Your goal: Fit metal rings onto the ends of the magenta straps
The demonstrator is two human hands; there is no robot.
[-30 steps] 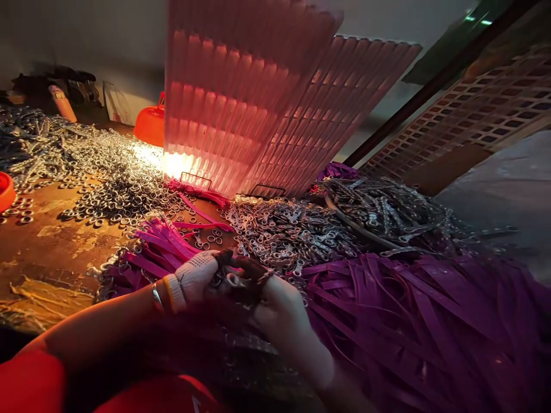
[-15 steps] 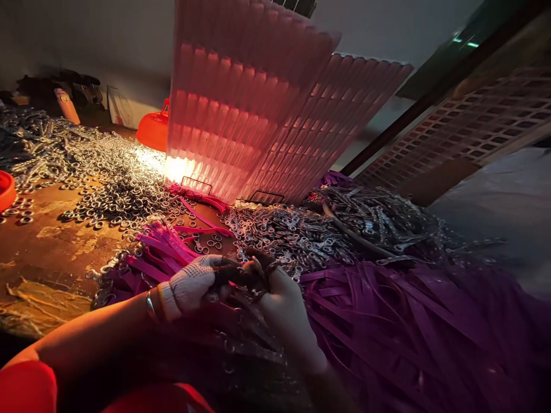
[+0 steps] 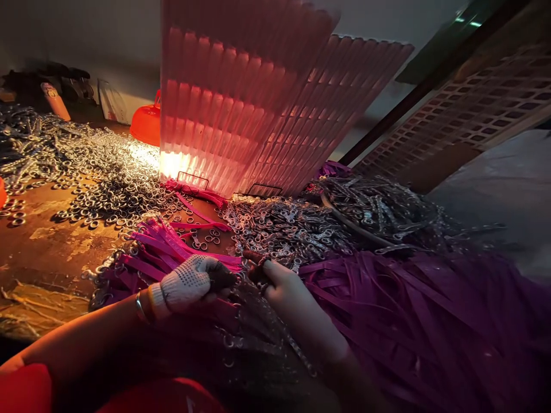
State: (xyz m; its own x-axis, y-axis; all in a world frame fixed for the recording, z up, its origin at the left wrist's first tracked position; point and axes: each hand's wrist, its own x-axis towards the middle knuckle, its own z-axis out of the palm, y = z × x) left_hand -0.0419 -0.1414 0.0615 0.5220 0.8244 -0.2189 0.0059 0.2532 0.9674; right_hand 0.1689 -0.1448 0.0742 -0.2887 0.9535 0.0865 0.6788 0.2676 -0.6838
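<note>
My left hand (image 3: 193, 281) wears a white dotted knit glove with dark-covered fingertips. It is closed, thumb pressed on the fingers, and what it grips is hidden. Close on its right, my right hand (image 3: 275, 281) has bare skin with dark coverings on the fingers, which are pinched together. From it a thin metal chain (image 3: 293, 341) trails down to the lower right. A bright pink strap (image 3: 228, 262) shows just behind the left hand. Dim purple straps and metal rings lie below both hands, hard to make out in the shadow.
Pink straps (image 3: 159, 241) with metal ends lie left of the hands, purple straps (image 3: 408, 310) to the right. Behind are heaps of metal rings (image 3: 116, 198), metal clasps (image 3: 293, 223) and chains (image 3: 379, 209). Corrugated clear panels (image 3: 224, 109) stand by an orange lamp (image 3: 146, 124).
My hands have moved apart a little, the left one shifting left. The chain now hangs more visibly from my right hand. The whole view has tilted slightly.
</note>
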